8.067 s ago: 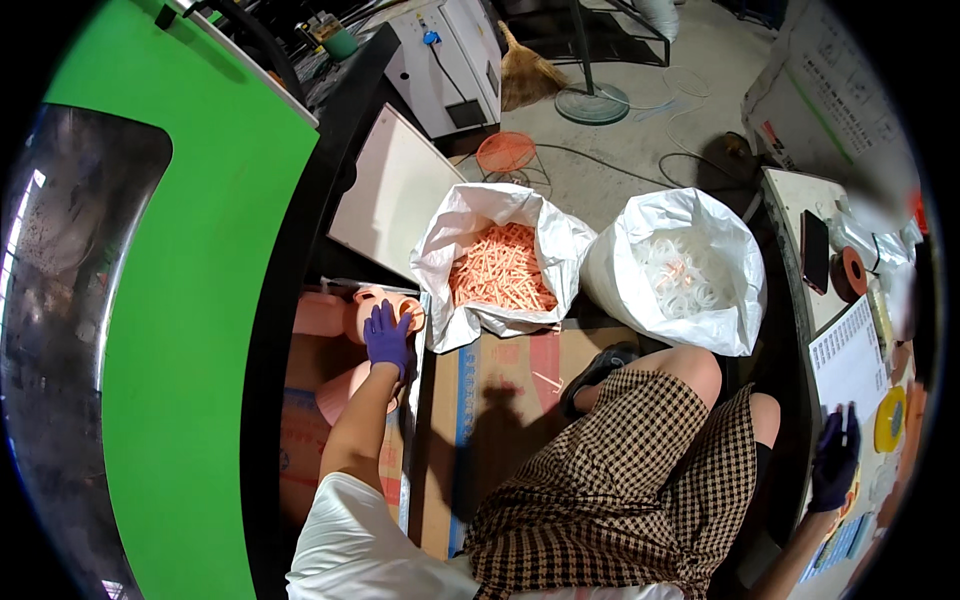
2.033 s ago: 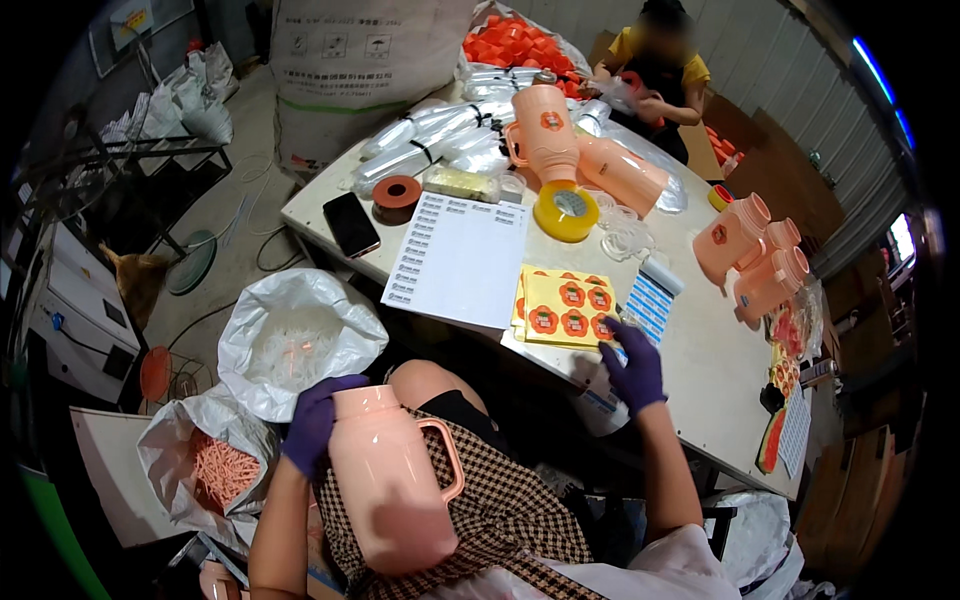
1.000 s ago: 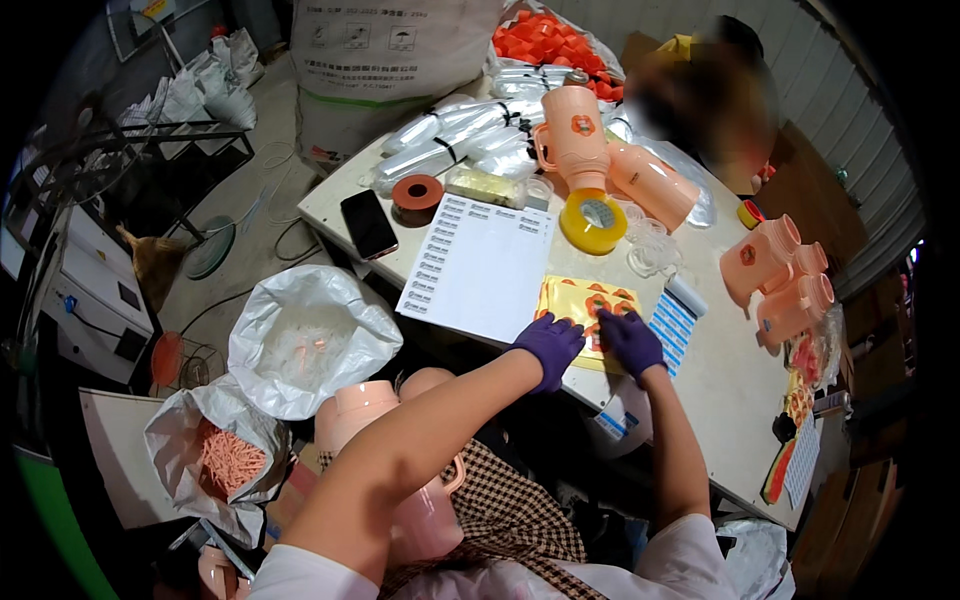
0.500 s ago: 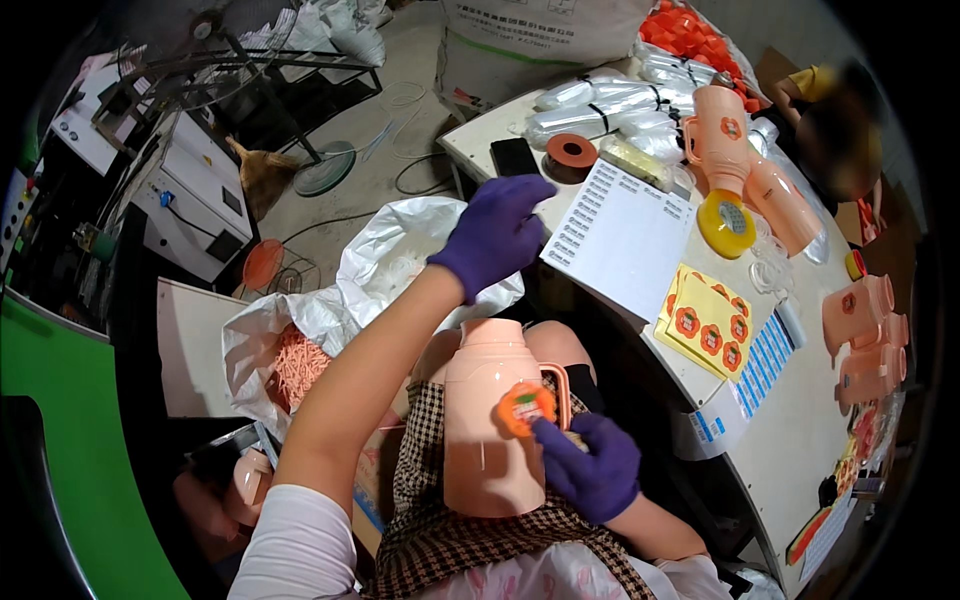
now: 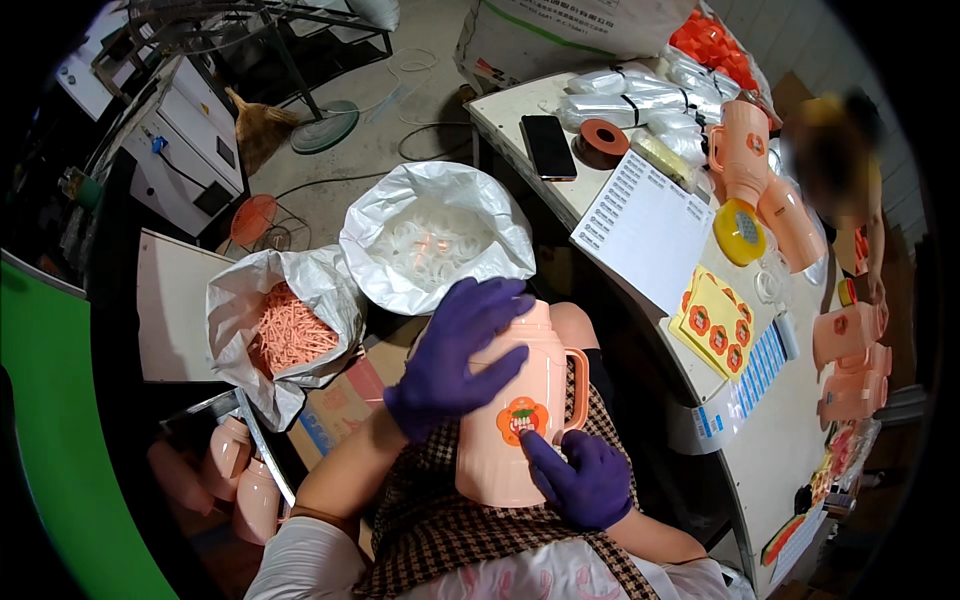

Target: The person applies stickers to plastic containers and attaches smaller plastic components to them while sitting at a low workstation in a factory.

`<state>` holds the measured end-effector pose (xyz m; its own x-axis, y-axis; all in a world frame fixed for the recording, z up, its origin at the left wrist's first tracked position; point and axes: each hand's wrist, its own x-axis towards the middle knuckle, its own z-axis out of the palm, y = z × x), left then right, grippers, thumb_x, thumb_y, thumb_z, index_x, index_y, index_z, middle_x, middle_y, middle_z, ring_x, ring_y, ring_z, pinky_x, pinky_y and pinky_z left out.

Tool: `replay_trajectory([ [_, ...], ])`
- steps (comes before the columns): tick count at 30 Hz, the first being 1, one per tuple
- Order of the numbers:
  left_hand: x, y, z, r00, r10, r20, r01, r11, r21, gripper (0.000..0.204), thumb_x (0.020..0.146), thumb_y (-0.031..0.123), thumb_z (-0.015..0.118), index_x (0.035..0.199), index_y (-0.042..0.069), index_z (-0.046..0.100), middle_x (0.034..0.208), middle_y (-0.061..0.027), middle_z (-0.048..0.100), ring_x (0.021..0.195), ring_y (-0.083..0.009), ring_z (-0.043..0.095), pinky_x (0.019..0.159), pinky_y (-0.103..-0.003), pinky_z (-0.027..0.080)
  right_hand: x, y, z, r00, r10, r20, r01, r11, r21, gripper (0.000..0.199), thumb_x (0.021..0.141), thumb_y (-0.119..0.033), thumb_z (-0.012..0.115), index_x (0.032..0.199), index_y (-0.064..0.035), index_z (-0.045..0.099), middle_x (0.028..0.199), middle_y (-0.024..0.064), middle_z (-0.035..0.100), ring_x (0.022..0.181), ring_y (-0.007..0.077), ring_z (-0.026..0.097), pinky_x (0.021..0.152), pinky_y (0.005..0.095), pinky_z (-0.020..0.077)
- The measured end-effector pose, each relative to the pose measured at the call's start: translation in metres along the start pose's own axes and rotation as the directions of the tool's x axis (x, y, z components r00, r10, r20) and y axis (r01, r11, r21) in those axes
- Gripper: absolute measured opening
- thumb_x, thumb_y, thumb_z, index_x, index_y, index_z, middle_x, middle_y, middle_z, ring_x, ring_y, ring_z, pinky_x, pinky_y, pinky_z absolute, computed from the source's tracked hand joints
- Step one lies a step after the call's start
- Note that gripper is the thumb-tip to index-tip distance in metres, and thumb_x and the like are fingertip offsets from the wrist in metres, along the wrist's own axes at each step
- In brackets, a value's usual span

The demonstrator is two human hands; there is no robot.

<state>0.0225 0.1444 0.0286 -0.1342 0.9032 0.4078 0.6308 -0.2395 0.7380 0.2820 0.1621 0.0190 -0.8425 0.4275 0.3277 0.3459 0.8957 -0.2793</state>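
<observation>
A peach plastic jug (image 5: 490, 460), perhaps a thermos casing, leans upright on my lap with its handle to the right. An orange flower-shaped sticker (image 5: 522, 421) with a green and white middle is on its front. My left hand (image 5: 462, 350), in a purple glove, is open with fingers spread across the jug's upper left side. My right hand (image 5: 590, 478), also purple-gloved, touches the sticker's lower edge with one extended digit. Its other fingers are curled below the handle, around something pale I cannot make out.
White sacks hold pale rings (image 5: 425, 245) and peach strips (image 5: 290, 330). The right-hand table bears a phone (image 5: 549, 147), brown tape roll (image 5: 601, 142), label sheet (image 5: 645, 235), sticker sheets (image 5: 715, 325), yellow tape (image 5: 738, 232) and more jugs (image 5: 742, 145). Another person (image 5: 835, 150) sits beyond.
My left hand has come down from beside the table to the jug's upper left side. The sticker now lies flatter on the jug. My view has shifted, revealing more of the ring sack.
</observation>
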Motion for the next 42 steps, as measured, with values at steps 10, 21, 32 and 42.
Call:
replay_trajectory([
  [10,-0.025,0.024,0.045,0.981,-0.015,0.195,-0.074,0.894,0.442,0.062,0.089,0.038,0.066,0.143,0.010,0.053,0.147,-0.0190,0.047,0.137,-0.0382,0.041,0.118,-0.058,0.020,0.001,0.010,-0.026,0.847,0.040,0.530,-0.247,0.913,0.326,0.058,0.089,-0.031,0.070,0.144,-0.0189,0.053,0.091,0.0100,0.064,0.071,0.0284,0.066,0.062,0.0392,0.0528],
  [21,-0.002,-0.115,0.023,0.963,-0.214,0.164,0.238,0.960,-0.146,0.055,0.093,0.023,0.064,0.142,0.003,0.048,0.154,-0.0170,0.041,0.146,-0.0335,0.032,0.121,-0.044,0.021,-0.036,0.062,-0.052,0.857,0.497,0.136,-0.417,0.515,0.749,0.057,0.092,-0.016,0.066,0.143,0.0029,0.048,0.117,0.0152,0.066,0.106,0.0188,0.062,0.093,0.0339,0.0488],
  [32,0.064,-0.037,0.067,0.865,-0.460,0.200,0.261,0.753,0.604,0.049,0.091,0.050,0.055,0.085,0.005,0.073,0.095,-0.0179,0.071,0.093,-0.0355,0.066,0.092,-0.049,0.045,0.049,0.221,-0.034,0.800,0.497,-0.335,-0.451,0.867,0.210,0.027,0.091,-0.026,0.068,0.114,-0.0124,0.073,0.101,0.0117,0.066,0.084,0.0288,0.067,0.075,0.0375,0.0533],
  [42,0.171,-0.065,0.129,0.841,0.349,0.413,-0.468,0.852,0.234,0.049,0.089,0.037,0.064,0.126,0.005,0.063,0.139,-0.0165,0.057,0.128,-0.0333,0.052,0.111,-0.046,0.035,0.110,0.367,-0.007,0.767,0.605,-0.214,-0.617,0.787,0.008,0.028,0.090,-0.041,0.065,0.103,-0.0197,0.077,0.099,0.0098,0.066,0.088,0.0303,0.067,0.079,0.0409,0.0528],
])
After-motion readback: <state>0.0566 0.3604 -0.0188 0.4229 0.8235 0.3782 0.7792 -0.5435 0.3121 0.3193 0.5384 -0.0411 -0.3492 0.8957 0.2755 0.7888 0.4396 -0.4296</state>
